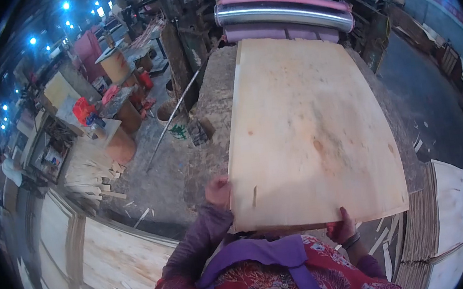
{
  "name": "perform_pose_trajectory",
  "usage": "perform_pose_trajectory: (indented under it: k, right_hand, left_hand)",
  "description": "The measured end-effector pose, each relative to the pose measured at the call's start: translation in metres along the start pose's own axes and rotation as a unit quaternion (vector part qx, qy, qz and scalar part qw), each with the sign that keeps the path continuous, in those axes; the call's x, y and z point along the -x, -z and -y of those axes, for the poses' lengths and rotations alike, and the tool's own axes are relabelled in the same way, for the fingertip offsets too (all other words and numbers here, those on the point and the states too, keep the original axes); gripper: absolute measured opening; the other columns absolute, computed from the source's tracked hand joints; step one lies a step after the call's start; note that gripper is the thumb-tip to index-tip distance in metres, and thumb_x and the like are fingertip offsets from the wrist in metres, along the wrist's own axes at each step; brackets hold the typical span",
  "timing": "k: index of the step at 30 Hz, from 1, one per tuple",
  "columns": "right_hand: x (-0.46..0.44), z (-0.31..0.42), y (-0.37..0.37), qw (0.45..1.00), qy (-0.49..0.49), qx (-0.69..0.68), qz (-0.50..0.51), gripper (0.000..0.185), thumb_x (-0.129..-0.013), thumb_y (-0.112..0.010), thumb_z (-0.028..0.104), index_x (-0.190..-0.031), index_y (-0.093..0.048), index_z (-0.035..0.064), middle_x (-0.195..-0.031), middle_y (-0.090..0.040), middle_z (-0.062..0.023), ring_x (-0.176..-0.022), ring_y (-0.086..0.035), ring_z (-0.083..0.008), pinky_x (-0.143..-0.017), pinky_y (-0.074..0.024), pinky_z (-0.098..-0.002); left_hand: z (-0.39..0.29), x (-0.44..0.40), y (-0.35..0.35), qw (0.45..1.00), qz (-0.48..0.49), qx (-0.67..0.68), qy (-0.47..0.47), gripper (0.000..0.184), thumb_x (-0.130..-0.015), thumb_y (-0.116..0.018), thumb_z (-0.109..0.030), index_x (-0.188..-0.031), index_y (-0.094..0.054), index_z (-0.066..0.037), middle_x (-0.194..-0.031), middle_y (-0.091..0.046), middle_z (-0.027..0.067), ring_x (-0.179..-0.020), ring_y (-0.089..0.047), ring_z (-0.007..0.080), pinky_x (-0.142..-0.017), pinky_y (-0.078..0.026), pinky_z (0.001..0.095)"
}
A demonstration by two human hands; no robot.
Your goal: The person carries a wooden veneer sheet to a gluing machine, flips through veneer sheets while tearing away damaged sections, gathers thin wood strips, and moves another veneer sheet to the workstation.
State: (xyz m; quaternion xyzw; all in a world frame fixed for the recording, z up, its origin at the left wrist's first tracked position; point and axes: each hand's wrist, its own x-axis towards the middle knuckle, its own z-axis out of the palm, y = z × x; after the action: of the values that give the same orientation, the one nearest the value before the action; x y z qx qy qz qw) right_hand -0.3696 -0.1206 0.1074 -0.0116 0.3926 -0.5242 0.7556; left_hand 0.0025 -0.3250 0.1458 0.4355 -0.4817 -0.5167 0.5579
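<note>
A large pale wood veneer sheet (295, 116) with knots and dark stains lies in front of me, its far end close to the rollers. At its left edge, close to the near corner, my left hand (217, 192) is closed, with the fingertips partly hidden by the edge. My right hand (341, 227) grips the near edge, thumb on top and the other fingers out of sight underneath. A shiny metal roller (286, 16) with pink ends spans the far side, above a pinkish lower roller (282, 32).
Stacked veneer sheets stand at the lower left (125, 260) and lower right (452, 207). A long rod (173, 116) leans near a bucket (170, 114) on the left. Wood scraps (93, 180) litter the floor. A person (11, 170) is at the far left.
</note>
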Motion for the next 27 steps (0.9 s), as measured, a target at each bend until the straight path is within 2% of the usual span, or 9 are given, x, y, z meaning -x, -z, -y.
perform_pose_trajectory:
  k: [3,5,8,12,16,20,23,25,27]
  right_hand:
    - [0.007,0.005,-0.031,0.983,0.077,0.164,-0.042,0.054,-0.08,-0.048,0.054,-0.099,-0.052,0.0043,-0.067,-0.062,-0.0121,-0.05,-0.058,-0.0216,-0.046,-0.0483,-0.0318]
    - [0.007,0.012,-0.033,0.972,-0.033,0.203,-0.115,0.051,-0.079,-0.051,0.053,-0.1,-0.052,0.0067,-0.067,-0.061,-0.0114,-0.05,-0.058,-0.0205,-0.046,-0.0482,-0.0312]
    - [-0.025,0.032,-0.027,0.974,-0.002,0.194,-0.12,0.047,-0.079,-0.052,0.052,-0.097,-0.053,0.0085,-0.064,-0.06,-0.0095,-0.047,-0.055,-0.0188,-0.044,-0.0463,-0.0313]
    - [-0.068,0.091,-0.055,0.96,0.021,0.261,-0.1,0.047,-0.077,-0.053,0.055,-0.088,-0.055,0.0094,-0.062,-0.056,-0.0071,-0.045,-0.049,-0.0155,-0.042,-0.0416,-0.0291]
    - [-0.148,0.145,-0.059,0.98,0.027,0.192,-0.034,0.041,-0.076,-0.057,0.051,-0.076,-0.05,0.0102,-0.055,-0.045,-0.0014,-0.044,-0.043,-0.0139,-0.04,-0.0362,-0.027]
    - [-0.239,0.199,-0.053,0.997,-0.02,0.059,0.042,0.04,-0.078,-0.058,0.045,-0.079,-0.053,0.0055,-0.063,-0.056,-0.0062,-0.048,-0.051,-0.0173,-0.043,-0.0439,-0.0293]
    - [-0.281,0.218,-0.075,0.984,0.054,0.024,0.165,0.04,-0.079,-0.059,0.039,-0.088,-0.054,0.0008,-0.073,-0.062,-0.008,-0.061,-0.058,-0.0194,-0.056,-0.0492,-0.0325]
    - [-0.278,0.208,-0.107,0.992,0.117,-0.045,-0.003,0.039,-0.079,-0.057,0.04,-0.09,-0.055,0.0024,-0.083,-0.06,-0.0069,-0.078,-0.058,-0.0216,-0.067,-0.048,-0.0347]
    - [-0.299,0.192,-0.077,0.986,0.078,-0.034,0.147,0.029,-0.082,-0.057,0.03,-0.097,-0.052,0.0055,-0.094,-0.059,-0.0089,-0.094,-0.055,-0.0226,-0.079,-0.0447,-0.0383]
  left_hand:
    - [0.008,0.019,0.015,0.973,-0.066,-0.215,0.045,0.014,-0.073,-0.058,-0.002,-0.086,-0.062,0.001,-0.068,-0.062,0.0065,-0.059,-0.057,0.0109,-0.052,-0.045,0.0249]
    - [0.012,0.022,0.015,0.941,-0.078,-0.293,0.149,0.018,-0.072,-0.059,-0.002,-0.09,-0.062,0.001,-0.07,-0.062,0.0074,-0.06,-0.057,0.0108,-0.052,-0.045,0.0253]
    - [0.098,0.008,0.035,0.979,-0.082,-0.109,0.152,0.022,-0.072,-0.059,-0.005,-0.092,-0.061,0.002,-0.071,-0.062,0.0077,-0.059,-0.057,0.0116,-0.052,-0.046,0.0262]
    - [0.117,0.003,0.037,0.978,-0.047,-0.171,0.106,0.028,-0.072,-0.061,-0.012,-0.096,-0.06,0.002,-0.072,-0.063,0.0094,-0.061,-0.059,0.0137,-0.054,-0.047,0.027]
    - [0.098,0.021,0.022,0.945,-0.075,-0.299,0.107,0.035,-0.072,-0.063,-0.022,-0.1,-0.059,-0.001,-0.076,-0.064,0.0131,-0.067,-0.062,0.0199,-0.06,-0.048,0.0301]
    - [0.09,0.047,0.02,0.921,-0.093,-0.361,0.11,0.037,-0.07,-0.063,-0.027,-0.101,-0.06,-0.006,-0.082,-0.063,0.0127,-0.07,-0.061,0.0265,-0.064,-0.048,0.0353]
    - [0.076,0.052,0.013,0.879,-0.079,-0.449,0.141,0.042,-0.069,-0.062,-0.029,-0.105,-0.057,-0.009,-0.086,-0.06,0.0122,-0.08,-0.057,0.0299,-0.07,-0.046,0.0393]
    - [0.071,0.054,0.006,0.847,-0.047,-0.516,0.117,0.045,-0.069,-0.062,-0.029,-0.109,-0.055,-0.01,-0.092,-0.058,0.0139,-0.086,-0.054,0.0314,-0.073,-0.045,0.0411]
    - [0.073,0.057,-0.004,0.811,-0.01,-0.579,0.083,0.049,-0.069,-0.061,-0.029,-0.113,-0.052,-0.011,-0.097,-0.055,0.0156,-0.091,-0.051,0.033,-0.076,-0.043,0.0429]
